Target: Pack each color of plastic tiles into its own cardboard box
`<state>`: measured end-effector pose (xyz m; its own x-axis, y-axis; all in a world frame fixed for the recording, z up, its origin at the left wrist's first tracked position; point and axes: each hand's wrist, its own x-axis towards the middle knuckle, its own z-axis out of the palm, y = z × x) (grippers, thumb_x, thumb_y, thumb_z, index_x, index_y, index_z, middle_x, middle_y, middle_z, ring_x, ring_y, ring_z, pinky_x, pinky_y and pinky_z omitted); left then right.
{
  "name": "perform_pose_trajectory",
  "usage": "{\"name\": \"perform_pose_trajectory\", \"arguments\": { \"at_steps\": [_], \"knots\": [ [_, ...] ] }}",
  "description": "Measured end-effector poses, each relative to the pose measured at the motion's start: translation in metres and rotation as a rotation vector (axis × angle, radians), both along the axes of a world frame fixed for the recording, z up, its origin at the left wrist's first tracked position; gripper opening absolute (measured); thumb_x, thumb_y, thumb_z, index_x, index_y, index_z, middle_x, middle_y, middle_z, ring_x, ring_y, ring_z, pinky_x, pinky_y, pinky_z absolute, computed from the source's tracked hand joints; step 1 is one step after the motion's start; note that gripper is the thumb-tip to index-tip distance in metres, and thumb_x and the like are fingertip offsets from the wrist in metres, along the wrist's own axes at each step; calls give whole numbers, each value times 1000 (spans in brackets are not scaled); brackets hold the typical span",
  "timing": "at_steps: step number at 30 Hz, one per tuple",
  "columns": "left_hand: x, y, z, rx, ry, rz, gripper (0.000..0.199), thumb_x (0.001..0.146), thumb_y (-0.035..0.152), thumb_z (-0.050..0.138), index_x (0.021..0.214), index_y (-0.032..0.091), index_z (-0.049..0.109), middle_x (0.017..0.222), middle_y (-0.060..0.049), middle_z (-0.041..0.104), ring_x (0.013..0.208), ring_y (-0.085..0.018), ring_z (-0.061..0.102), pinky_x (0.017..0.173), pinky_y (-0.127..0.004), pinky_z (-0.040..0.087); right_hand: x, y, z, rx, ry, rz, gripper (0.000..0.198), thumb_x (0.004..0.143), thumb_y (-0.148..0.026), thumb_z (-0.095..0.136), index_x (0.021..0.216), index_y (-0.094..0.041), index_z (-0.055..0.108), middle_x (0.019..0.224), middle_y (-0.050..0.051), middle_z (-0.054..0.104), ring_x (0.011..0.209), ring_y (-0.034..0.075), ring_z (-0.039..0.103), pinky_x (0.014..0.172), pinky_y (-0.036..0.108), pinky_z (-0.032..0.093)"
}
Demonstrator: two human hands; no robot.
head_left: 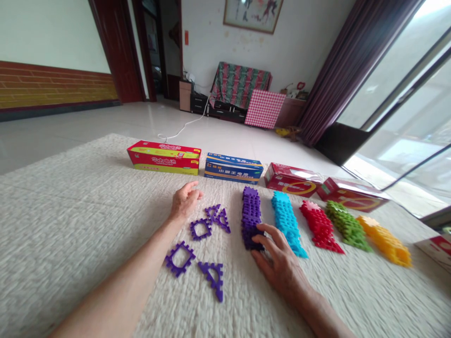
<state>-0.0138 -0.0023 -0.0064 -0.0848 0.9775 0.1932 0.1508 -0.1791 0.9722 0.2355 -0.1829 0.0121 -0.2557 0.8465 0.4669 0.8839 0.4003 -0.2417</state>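
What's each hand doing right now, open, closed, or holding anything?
Left hand: open, resting on the carpet, holding nothing.
Right hand: open, fingers touching the purple stack.

A home living room: tiled floor (105, 124), a cloth-draped cabinet (239, 87), a framed picture (252, 14) on the wall, dark curtains (338, 70) beside sliding glass doors (405, 103).

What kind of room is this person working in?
Most likely a living room in a home: a cloth-covered sofa stands against the far wall under a framed picture, with dark curtains beside large glass doors, and a cream rug on the tiled floor.
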Motion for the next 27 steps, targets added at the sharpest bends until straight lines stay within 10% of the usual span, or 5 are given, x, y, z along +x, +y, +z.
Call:
{"name": "perform_pose_trajectory", "arguments": {
  "at_steps": [27],
  "knots": [
    [-1, -2, 1, 5, 8, -6, 47, 72, 31, 53, 115, 14, 61, 75, -5, 71, 70, -18, 68, 62, -27, 51, 1, 5, -3, 69, -29, -17, 23, 85, -24, 57, 107, -23, 58, 133, 11, 46, 123, 29, 46, 95, 51, 47]
  ]
}}
